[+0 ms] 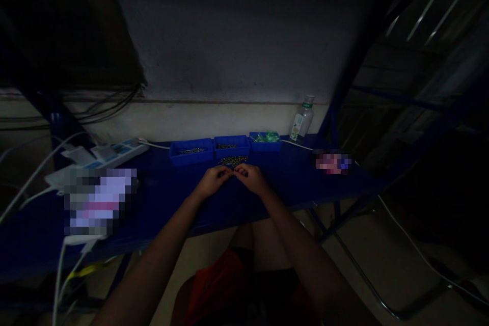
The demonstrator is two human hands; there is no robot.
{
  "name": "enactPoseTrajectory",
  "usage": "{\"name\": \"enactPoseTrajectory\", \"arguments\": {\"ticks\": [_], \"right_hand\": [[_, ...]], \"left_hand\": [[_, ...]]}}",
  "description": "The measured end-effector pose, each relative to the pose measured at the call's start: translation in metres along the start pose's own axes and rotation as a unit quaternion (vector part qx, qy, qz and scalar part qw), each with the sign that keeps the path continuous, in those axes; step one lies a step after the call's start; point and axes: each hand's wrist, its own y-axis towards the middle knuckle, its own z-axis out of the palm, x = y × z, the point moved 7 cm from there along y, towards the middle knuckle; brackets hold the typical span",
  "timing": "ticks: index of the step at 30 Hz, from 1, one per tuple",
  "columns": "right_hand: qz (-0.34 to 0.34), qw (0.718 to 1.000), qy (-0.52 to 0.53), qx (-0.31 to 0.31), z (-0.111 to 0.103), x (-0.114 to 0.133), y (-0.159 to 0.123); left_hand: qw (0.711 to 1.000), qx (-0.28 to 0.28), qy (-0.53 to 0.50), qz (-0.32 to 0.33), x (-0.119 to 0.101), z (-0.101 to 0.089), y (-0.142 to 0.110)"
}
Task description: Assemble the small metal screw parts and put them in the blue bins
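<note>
Seeing deep blue on table [229, 206] and bins [191, 158], silver on pins [193, 151], mixed brassy gold and dark on bits [234, 161], bright green on wrap [269, 137]. Reading clear on bottle [304, 125], with plain green on neck band [306, 105] and green-on-white on label [296, 126]; white with blue patches on power strip [132, 148], solid white on cord [58, 275]. Getting orange-red on shorts [214, 282], grey over cream on wall [237, 41].

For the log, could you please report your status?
Left hand, right hand close together; grip unclear. Small shiny metallic pieces heaped beyond. Blue rectangular plastic bin behind them.
</note>
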Motion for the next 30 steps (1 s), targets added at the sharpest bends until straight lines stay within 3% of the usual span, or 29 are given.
{"name": "enactPoseTrajectory", "arguments": {"ticks": [11,17,25,30], "right_hand": [[-0.021,0.995,-0.080,0.054,0.008,-0.002,0.000],[-0.015,0.998,-0.053,0.007,0.001,0.000,0.001],[-0.013,1.000,0.002,-0.015,0.000,0.001,0.002],[0.026,0.997,-0.042,-0.057,-0.006,-0.007,0.002]], "left_hand": [[0.997,0.006,0.069,0.044,-0.019,-0.002,-0.002],[0.998,-0.018,0.049,0.027,-0.015,-0.006,-0.001],[0.999,0.027,0.034,0.006,-0.003,0.003,-0.001],[0.997,-0.029,0.068,-0.039,0.007,-0.015,0.007]]}}
